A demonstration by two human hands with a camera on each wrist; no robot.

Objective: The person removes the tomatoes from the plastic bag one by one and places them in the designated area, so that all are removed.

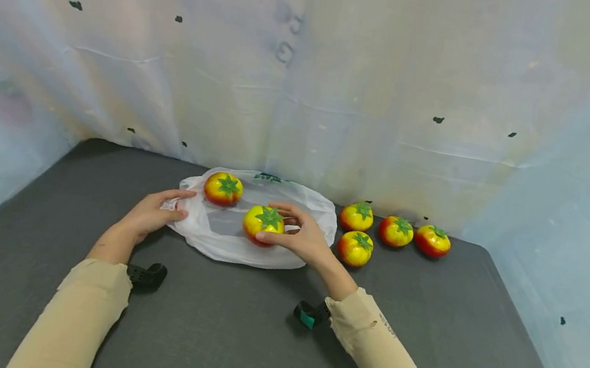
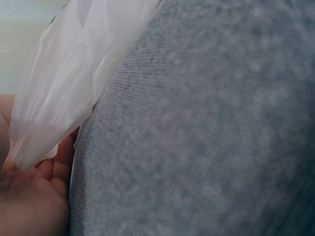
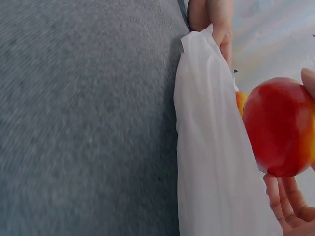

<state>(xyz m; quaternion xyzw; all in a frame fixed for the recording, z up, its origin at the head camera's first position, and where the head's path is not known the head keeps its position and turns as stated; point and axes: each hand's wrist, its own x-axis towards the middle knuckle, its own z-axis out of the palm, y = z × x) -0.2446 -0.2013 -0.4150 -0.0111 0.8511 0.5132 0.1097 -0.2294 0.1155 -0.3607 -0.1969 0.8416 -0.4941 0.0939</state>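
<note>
A white plastic bag (image 1: 237, 253) lies spread on the dark table, its mouth open. My left hand (image 1: 152, 215) pinches the bag's left edge; the left wrist view shows the gathered plastic (image 2: 54, 93) between thumb and fingers. Over the bag's middle, my right hand (image 1: 303, 237) holds a red-and-yellow tomato (image 1: 259, 225) with a green star-shaped top, thumb on the near side and fingers behind. Its shiny red underside (image 3: 275, 128) faces the right wrist camera. Another tomato (image 1: 222, 189) sits at the bag's left part, close to the left hand.
Right of the bag are several more tomatoes: one at the back (image 1: 356, 217), one in front of it (image 1: 355, 249), and two farther right, a nearer (image 1: 395, 232) and an outer one (image 1: 432, 241). A pale plastic sheet (image 1: 345, 89) hangs behind the table (image 1: 224, 340).
</note>
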